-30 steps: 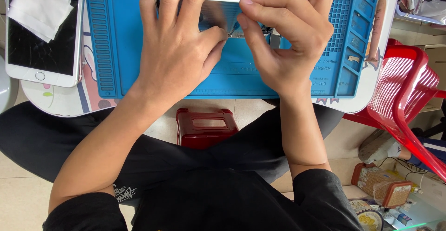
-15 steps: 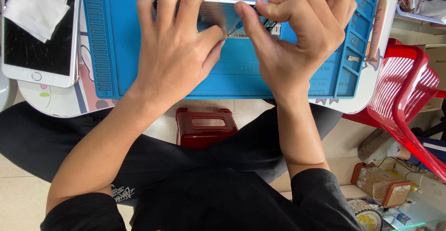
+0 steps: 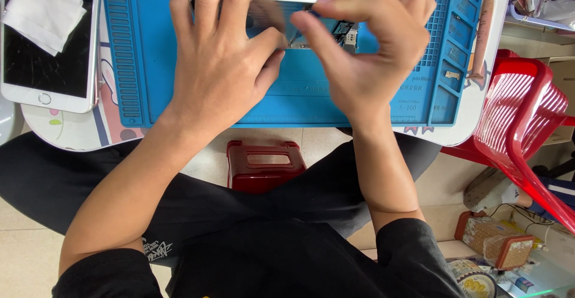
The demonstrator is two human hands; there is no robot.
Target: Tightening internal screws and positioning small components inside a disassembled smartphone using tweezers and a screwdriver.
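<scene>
An opened phone body (image 3: 299, 22) with a silver rim lies on the blue repair mat (image 3: 132, 64) at the top middle. My left hand (image 3: 218, 52) rests over its left part, fingers curled on the rim and thumb pressing on the inside. My right hand (image 3: 368, 46) hovers over the right part, thumb and forefinger pinched close together above the exposed inner parts. Whether the right fingers hold a small piece is hidden.
A white phone with a cracked black screen (image 3: 51, 64) and a folded white cloth (image 3: 42, 10) on it lies at the left on the white table (image 3: 72, 133). A red stool (image 3: 263, 166) stands under the table; a red plastic chair (image 3: 527, 118) is at the right.
My right hand has lifted and shifted slightly right, its fingers drawing into a pinch. The left hand stays on the phone body.
</scene>
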